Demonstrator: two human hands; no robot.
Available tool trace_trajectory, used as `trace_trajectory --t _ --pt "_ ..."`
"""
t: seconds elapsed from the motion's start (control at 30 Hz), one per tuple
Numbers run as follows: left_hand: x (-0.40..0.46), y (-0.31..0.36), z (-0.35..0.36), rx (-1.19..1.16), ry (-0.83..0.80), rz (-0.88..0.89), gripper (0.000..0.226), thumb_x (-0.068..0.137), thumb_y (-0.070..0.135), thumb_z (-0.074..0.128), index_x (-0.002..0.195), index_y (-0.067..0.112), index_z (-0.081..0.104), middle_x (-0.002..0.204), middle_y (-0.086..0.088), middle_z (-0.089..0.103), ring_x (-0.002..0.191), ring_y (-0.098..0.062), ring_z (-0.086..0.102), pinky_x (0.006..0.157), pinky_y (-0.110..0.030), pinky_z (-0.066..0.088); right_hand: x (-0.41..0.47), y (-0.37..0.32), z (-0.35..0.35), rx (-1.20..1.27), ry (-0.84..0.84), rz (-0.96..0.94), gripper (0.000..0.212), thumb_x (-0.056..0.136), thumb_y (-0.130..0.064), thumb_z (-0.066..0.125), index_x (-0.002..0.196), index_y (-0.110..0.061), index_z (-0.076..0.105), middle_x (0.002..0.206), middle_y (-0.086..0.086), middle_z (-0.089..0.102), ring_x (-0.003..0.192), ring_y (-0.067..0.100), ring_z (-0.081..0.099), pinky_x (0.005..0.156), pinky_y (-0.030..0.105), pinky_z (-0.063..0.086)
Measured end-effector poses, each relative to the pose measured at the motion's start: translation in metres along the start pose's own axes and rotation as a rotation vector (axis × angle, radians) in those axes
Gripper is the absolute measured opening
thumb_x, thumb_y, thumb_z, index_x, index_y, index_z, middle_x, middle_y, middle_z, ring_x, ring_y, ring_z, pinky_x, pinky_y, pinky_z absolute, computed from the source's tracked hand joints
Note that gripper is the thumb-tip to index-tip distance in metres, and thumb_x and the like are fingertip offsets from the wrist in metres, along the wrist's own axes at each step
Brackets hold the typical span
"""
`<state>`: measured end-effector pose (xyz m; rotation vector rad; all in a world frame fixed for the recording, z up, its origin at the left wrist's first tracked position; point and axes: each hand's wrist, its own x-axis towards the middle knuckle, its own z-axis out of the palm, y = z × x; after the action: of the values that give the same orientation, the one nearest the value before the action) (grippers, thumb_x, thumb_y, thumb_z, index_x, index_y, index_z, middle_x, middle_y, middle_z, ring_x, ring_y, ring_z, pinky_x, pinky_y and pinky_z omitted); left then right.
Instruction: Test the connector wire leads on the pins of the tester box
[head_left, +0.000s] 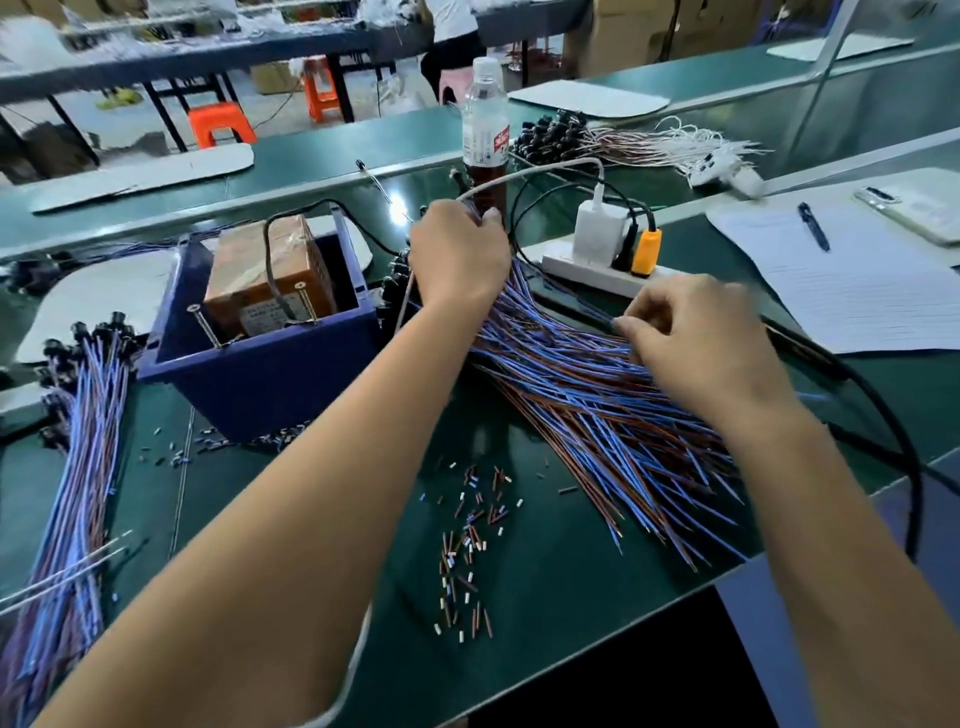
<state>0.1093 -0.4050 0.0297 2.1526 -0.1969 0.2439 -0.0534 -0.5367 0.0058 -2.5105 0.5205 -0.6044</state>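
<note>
Bench, green mat (545, 597). Left to right:

One bundle of blue and brown insulated wire leads with black connectors (78, 441), lying at the left edge, connectors at the far end.

One dark blue plastic open-topped tester box (270, 374), just right of that bundle. Inside: one brown tape-wrapped block (260, 270) with a black cable over it. Two long metal screw pins (205, 325) stand tilted at the box's near rim.

One scatter of short cut insulation bits, brown, blue and white (467, 545), on the mat in front, between the forearms. Count too many to tell.

Left hand (457, 254): fingers curled round the far end of the large fanned pile of blue and brown wire leads (597, 405), gripping it near the black connectors, just right of the box.

One clear plastic bottle with dark liquid (485, 135) behind the left hand.

Right hand (696, 338): fingertips curled, pinching among the leads at mid-length. Exact number pinched cannot be told.

One white power strip (597, 270), three plugs: white, black, orange.

One sheet of lined paper (857, 291), one dark pen (813, 226).
</note>
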Motion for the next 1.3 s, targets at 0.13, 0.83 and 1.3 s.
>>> trace_trajectory --t 0.13,0.83,1.3 --pt "-0.008 -0.019 -0.013 0.545 -0.012 0.209 0.042 0.101 0.043 0.063 0.098 0.001 0.070 0.094 -0.017 0.071 0.086 -0.035 0.070 0.072 -0.038 0.057 -0.001 -0.004 0.023 -0.083 0.021 -0.023 0.013 0.089 -0.031 0.080 0.082 -0.020 0.079 0.077 0.000 0.072 0.073 0.020 0.066 0.073 0.033 0.054" --pt "-0.112 -0.119 -0.185 0.400 0.326 0.125 0.032 0.097 0.032 0.056 0.068 0.018 0.050 0.071 -0.009 0.065 0.070 -0.034 0.058 0.060 -0.036 0.035 -0.076 -0.196 0.120 0.486 0.127 -0.557 0.012 0.086 -0.005 0.075 0.076 -0.007 0.069 0.075 0.005 0.065 0.072 0.024 0.058 0.067 0.039 0.047" --pt "-0.046 -0.239 -0.261 0.750 0.206 -0.274 0.045 0.088 0.047 0.070 0.112 0.009 0.067 0.118 -0.019 0.067 0.111 -0.042 0.065 0.088 -0.043 0.053 -0.077 -0.316 0.222 0.057 -0.743 -0.325 0.015 0.096 -0.013 0.063 0.109 -0.007 0.068 0.105 0.019 0.072 0.095 0.036 0.073 0.084 0.041 0.062"
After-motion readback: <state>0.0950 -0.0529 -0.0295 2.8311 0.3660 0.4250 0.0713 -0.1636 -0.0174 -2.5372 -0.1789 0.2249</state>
